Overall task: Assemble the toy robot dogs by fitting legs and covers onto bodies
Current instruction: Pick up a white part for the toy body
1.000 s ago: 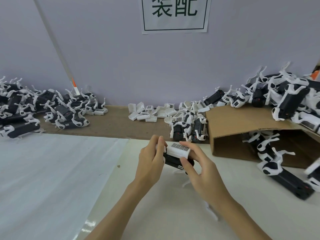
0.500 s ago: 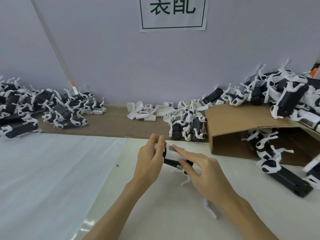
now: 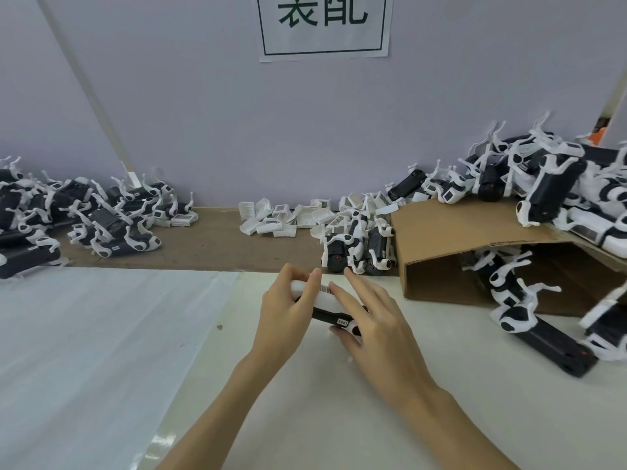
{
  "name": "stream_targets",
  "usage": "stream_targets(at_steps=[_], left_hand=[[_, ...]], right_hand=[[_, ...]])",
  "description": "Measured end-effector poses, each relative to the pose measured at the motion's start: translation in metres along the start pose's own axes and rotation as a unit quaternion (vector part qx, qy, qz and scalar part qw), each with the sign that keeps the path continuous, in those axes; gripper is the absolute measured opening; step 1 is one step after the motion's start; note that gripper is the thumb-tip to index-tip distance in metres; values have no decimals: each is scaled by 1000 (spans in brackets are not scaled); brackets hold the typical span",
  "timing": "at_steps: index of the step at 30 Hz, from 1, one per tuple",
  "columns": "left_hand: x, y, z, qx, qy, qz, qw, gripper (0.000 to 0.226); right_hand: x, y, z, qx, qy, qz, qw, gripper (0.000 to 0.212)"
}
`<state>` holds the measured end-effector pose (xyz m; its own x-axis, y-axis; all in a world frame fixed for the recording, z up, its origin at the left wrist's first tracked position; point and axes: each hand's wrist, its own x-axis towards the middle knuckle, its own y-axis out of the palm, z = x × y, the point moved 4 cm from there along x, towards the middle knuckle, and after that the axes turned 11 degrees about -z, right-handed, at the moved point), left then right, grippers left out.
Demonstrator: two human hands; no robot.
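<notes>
Two hands at frame centre work one toy dog body (image 3: 330, 315), black, with a white cover (image 3: 319, 295) on top, held just above the white bench (image 3: 305, 401). Left hand (image 3: 288, 307) grips the left end, fingers curled round the cover. Right hand (image 3: 373, 320) lies over the right part, fingers straight and pressing on the cover, thumb under the body. Loose white covers (image 3: 288, 218) piled centre back. Dog piles at left (image 3: 84, 218) and upper right (image 3: 543, 184). Cardboard box (image 3: 458, 232) at right, on its side, more dogs inside.
</notes>
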<state>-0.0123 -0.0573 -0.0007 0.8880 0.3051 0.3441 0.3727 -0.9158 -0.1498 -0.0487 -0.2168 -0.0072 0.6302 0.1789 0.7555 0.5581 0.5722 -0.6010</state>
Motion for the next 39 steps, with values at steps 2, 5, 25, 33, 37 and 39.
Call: stream_targets(at_steps=[2, 5, 25, 33, 37, 39], left_hand=[[-1, 2, -5, 2, 0, 21, 1000, 32], [-1, 0, -9, -23, -43, 123, 991, 36], [-2, 5, -1, 8, 7, 197, 980, 40], [-2, -1, -9, 84, 73, 199, 974, 47], [-4, -6, -18, 46, 96, 310, 945, 38], [-2, -11, -17, 69, 107, 331, 935, 39]], right_hand=[[0, 2, 1, 14, -6, -35, 999, 65], [-2, 2, -7, 69, 32, -47, 996, 64], [1, -3, -26, 128, 78, -69, 986, 57], [-2, 0, -30, 319, 193, 39, 927, 29], [0, -7, -37, 423, 331, 137, 832, 26], [2, -14, -44, 395, 308, 192, 844, 29]])
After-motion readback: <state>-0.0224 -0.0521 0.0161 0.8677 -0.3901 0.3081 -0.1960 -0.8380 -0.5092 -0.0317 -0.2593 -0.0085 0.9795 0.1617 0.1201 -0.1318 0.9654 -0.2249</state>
